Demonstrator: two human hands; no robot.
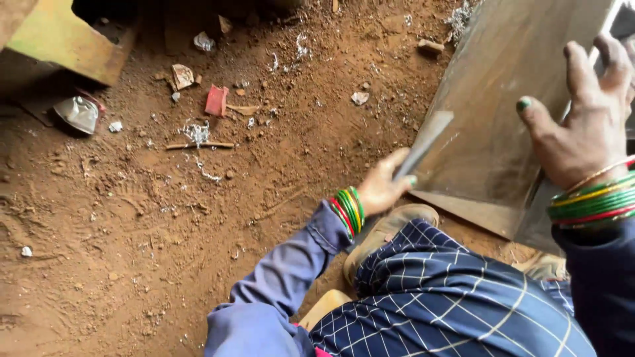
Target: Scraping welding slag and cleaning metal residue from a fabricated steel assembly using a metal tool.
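Note:
My left hand grips a flat grey metal file, whose blade lies slanted against the face of a large brownish metal sheet. The sheet stands tilted on the dirt at the right. My right hand rests on the sheet's upper right edge, fingers curled over it and thumb spread on its face. Both wrists carry green, red and yellow bangles. My knee in dark blue checked cloth and a tan shoe sit below the sheet.
Red-brown dirt ground spreads to the left, strewn with metal shavings, a red scrap, small stones and a stick. A yellow-green metal slab lies at the top left, with a shiny crumpled piece under it.

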